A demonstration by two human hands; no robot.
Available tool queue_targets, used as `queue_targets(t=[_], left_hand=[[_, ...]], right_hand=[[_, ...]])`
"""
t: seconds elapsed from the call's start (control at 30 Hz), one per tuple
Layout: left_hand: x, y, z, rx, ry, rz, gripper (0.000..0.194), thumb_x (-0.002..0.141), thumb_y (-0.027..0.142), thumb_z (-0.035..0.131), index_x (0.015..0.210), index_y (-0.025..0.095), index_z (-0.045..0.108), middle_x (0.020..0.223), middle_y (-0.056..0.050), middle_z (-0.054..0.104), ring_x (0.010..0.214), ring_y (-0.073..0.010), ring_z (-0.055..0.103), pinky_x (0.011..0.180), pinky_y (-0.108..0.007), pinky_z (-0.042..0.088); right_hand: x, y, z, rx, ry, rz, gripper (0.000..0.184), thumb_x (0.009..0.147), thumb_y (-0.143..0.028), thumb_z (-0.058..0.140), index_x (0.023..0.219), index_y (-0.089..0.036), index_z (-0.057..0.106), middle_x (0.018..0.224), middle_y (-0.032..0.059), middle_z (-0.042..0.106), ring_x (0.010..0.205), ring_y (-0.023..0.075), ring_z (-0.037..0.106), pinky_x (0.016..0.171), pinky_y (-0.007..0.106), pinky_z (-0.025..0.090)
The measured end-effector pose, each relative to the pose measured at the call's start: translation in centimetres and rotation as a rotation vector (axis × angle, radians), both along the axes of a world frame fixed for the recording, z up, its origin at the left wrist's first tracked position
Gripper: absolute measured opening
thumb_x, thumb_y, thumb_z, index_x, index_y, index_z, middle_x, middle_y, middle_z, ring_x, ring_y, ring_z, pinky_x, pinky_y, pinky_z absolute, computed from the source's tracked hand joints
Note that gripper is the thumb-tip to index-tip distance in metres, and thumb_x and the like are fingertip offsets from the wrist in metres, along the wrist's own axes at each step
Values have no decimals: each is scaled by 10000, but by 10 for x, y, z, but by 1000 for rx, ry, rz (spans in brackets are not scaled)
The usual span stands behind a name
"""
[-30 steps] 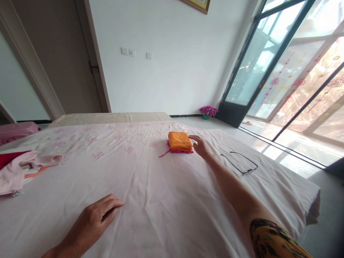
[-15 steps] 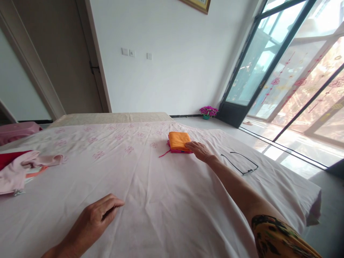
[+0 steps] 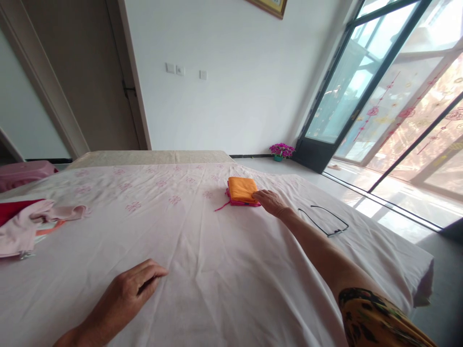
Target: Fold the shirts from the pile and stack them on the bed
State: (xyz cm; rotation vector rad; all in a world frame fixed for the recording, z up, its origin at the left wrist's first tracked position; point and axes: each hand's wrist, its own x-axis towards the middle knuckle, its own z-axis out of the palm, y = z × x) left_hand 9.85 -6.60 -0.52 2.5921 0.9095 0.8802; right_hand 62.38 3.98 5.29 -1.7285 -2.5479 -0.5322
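Note:
A small square stack of folded cloth [image 3: 243, 189] lies on the bed, orange on top with a pink layer beneath. From its left side a thin pink cord [image 3: 222, 206] trails onto the sheet. My right hand [image 3: 271, 201] reaches out with its fingers extended, and their tips touch the stack's right edge. Nearer to me, my left hand [image 3: 135, 284] rests on the pale pink bedsheet [image 3: 217, 270]. Its fingers are loosely bent, the thumb stands apart from them, and it holds nothing that I can see.
Dark-framed eyeglasses [image 3: 327, 222] lie beside my right forearm. Pink and red clothes [image 3: 25, 226] are bunched at the left, with a pink plastic stool [image 3: 29, 174] behind them. Purple flowers [image 3: 282, 150] stand on the floor by the glass door [image 3: 336, 96].
The view has shifted very slightly. My right fingertips sit a touch farther right along the folded stack's edge. My left hand stays in place.

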Motion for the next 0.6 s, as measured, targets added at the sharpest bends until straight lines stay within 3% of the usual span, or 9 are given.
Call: queue_targets(t=[0.13, 0.3, 0.43, 0.6], left_hand=[[0, 0, 0, -10, 6, 3, 176, 923, 172, 504, 1003, 253, 638, 910, 12, 682, 862, -101, 672, 785, -145, 504], [-1, 1, -2, -13, 10, 1, 181, 927, 172, 502, 1016, 252, 637, 920, 8, 682, 877, -102, 671, 798, -148, 503], [0, 1, -1, 0, 5, 2, 188, 926, 177, 493, 995, 246, 653, 912, -4, 693, 867, -114, 675, 791, -156, 512], [0, 1, 0, 8, 4, 3, 190, 919, 171, 502, 999, 250, 655, 915, 0, 695, 868, -112, 679, 795, -154, 512]], right_hand=[[-2, -2, -2, 4, 110, -15, 351, 937, -125, 448, 1229, -215, 620, 1197, 92, 648, 1077, 205, 572, 915, 324, 431], [-9, -4, -11, 128, 385, -71, 497, 766, -62, 525, 1229, -219, 614, 1259, 72, 604, 1136, 215, 553, 944, 318, 451], [-18, -4, -28, 262, 562, -296, 484, 761, -184, 597, 1245, -191, 579, 1230, 113, 569, 1061, 235, 576, 893, 344, 482], [-26, 1, -40, 243, 762, -553, 428, 801, -270, 587, 1221, -187, 555, 1092, 92, 620, 892, 203, 608, 754, 318, 491]])
